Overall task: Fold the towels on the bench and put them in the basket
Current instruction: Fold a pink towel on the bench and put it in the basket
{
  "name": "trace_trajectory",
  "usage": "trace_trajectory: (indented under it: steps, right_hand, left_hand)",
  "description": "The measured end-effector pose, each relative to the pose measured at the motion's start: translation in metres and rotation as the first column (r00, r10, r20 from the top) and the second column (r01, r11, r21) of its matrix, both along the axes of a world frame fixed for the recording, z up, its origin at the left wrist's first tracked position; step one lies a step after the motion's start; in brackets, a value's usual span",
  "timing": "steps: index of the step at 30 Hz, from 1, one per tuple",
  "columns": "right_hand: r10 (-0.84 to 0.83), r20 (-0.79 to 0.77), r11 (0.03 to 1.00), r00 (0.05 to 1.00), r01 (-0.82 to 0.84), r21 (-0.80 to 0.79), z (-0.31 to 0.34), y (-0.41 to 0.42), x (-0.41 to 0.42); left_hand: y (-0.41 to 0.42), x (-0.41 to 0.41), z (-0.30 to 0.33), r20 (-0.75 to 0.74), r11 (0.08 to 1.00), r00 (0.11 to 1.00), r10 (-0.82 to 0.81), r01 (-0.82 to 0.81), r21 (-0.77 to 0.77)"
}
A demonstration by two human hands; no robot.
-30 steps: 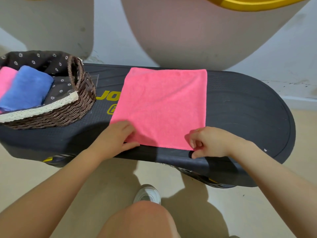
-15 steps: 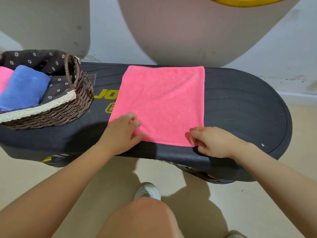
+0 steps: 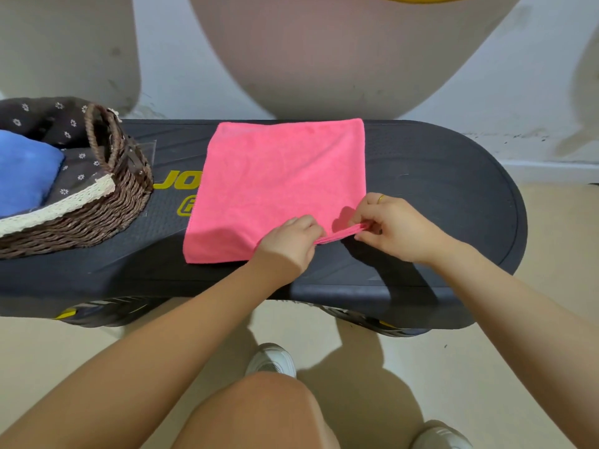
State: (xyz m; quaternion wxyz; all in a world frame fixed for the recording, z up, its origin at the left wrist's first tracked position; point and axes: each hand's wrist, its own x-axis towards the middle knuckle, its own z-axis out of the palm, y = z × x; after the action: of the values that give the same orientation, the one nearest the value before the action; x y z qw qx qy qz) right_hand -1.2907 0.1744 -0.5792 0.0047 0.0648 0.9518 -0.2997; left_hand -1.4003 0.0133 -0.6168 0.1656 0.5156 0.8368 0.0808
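The pink towel [image 3: 278,186] lies spread on the dark worktop [image 3: 437,189], roughly in its middle, with its far edge along the worktop's back rim and its left edge slanting outward toward the near left corner. It is close to square, so no long axis stands out. Its near right corner is lifted off the surface and bunched into a thin ridge that runs between the two hands.

The left hand [image 3: 288,241] pinches the near edge of the towel with curled fingers; the fingertips themselves are hidden behind the knuckles. The right hand [image 3: 392,228] pinches the raised corner between thumb and forefinger, and a gold ring [image 3: 381,199] shows on one finger.

Yellow lettering [image 3: 181,179] printed on the worktop is partly covered by the towel and cannot be read whole.

The wicker basket [image 3: 107,205] sits on the left end of the worktop, well apart from the pink towel, and is cut off by the frame's left edge. Inside it lies a folded blue towel [image 3: 26,170], also only partly in view, on a dark floral lining [image 3: 42,121].
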Motion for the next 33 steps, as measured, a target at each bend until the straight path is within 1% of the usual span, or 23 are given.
trace_trajectory:
  steps: [2,4,5,7,9,11,12,14,16,18,19,20,22,23,25,26,27,29,31,33]
  right_hand:
    - [0.010,-0.032,0.999,0.999,-0.009,0.033,0.001,0.004,0.000]
    - [0.045,-0.003,0.998,0.999,-0.045,0.049,0.003,0.008,0.000]
    - [0.060,0.015,0.997,0.998,-0.060,0.045,0.004,0.010,0.001]
    - [0.051,0.036,0.998,0.998,-0.050,-0.031,0.005,0.012,0.000]
    - [-0.004,0.041,0.990,0.999,0.010,-0.144,0.005,0.010,-0.001]
    - [-0.099,0.032,0.976,0.995,0.103,-0.191,0.001,0.012,-0.002]
    - [-0.139,0.039,0.966,0.990,0.144,-0.217,-0.001,0.013,-0.002]
    - [-0.188,0.077,0.927,0.979,0.202,-0.316,-0.004,0.015,-0.001]
    - [-0.215,0.109,0.875,0.971,0.241,-0.419,-0.004,0.015,0.000]
    - [-0.232,0.152,0.828,0.961,0.277,-0.488,0.001,0.016,0.002]
    - [-0.228,0.176,0.814,0.958,0.286,-0.505,0.005,0.018,0.003]
    - [-0.223,0.201,0.814,0.954,0.295,-0.501,0.007,0.020,0.004]
    - [-0.237,0.230,0.841,0.944,0.317,-0.437,0.011,0.027,0.005]
    - [-0.257,0.231,0.849,0.938,0.334,-0.409,0.010,0.032,0.004]
    - [-0.312,0.210,0.832,0.926,0.373,-0.409,0.008,0.038,-0.001]
    - [-0.337,0.192,0.829,0.922,0.388,-0.403,0.007,0.040,-0.006]
    - [-0.367,0.174,0.825,0.914,0.406,-0.393,0.007,0.041,-0.011]
    - [-0.434,0.149,0.791,0.888,0.455,-0.408,0.006,0.046,-0.022]
    - [-0.492,0.148,0.752,0.858,0.505,-0.423,0.004,0.052,-0.034]
    - [-0.534,0.147,0.750,0.833,0.546,-0.373,0.001,0.059,-0.047]
  left_hand:
    - [-0.015,-0.008,0.000,0.070,0.996,0.996,0.058,-0.062,0.065]
    - [-0.034,-0.020,0.001,0.125,0.982,0.987,0.106,-0.123,0.141]
    - [-0.044,-0.028,0.002,0.119,0.981,0.984,0.130,-0.145,0.126]
    - [-0.065,-0.043,0.005,0.079,0.978,0.976,0.202,-0.206,0.044]
    - [-0.085,-0.057,0.008,0.040,0.954,0.957,0.288,-0.290,0.080]
    - [-0.099,-0.069,0.012,0.027,0.921,0.931,0.363,-0.363,0.143]
    - [-0.103,-0.073,0.014,0.035,0.908,0.920,0.390,-0.391,0.154]
    - [-0.108,-0.081,0.015,0.087,0.875,0.890,0.447,-0.455,0.162]
    - [-0.107,-0.086,0.018,0.203,0.810,0.837,0.508,-0.545,0.217]
    - [-0.105,-0.088,0.028,0.390,0.754,0.773,0.500,-0.611,0.243]
    - [-0.105,-0.088,0.034,0.473,0.759,0.752,0.458,-0.608,0.232]
    - [-0.106,-0.088,0.039,0.529,0.788,0.743,0.410,-0.581,0.205]
    - [-0.105,-0.088,0.048,0.564,0.857,0.750,0.346,-0.498,0.136]
    - [-0.103,-0.091,0.052,0.558,0.874,0.759,0.336,-0.472,0.116]
    - [-0.094,-0.104,0.055,0.531,0.869,0.774,0.345,-0.477,0.130]
    - [-0.088,-0.110,0.056,0.529,0.848,0.770,0.355,-0.504,0.163]
    - [-0.081,-0.117,0.055,0.550,0.814,0.749,0.370,-0.547,0.197]
    - [-0.065,-0.129,0.047,0.607,0.718,0.688,0.398,-0.645,0.261]
    - [-0.050,-0.137,0.040,0.621,0.628,0.659,0.424,-0.708,0.322]
    - [-0.036,-0.142,0.035,0.639,0.560,0.628,0.444,-0.751,0.348]
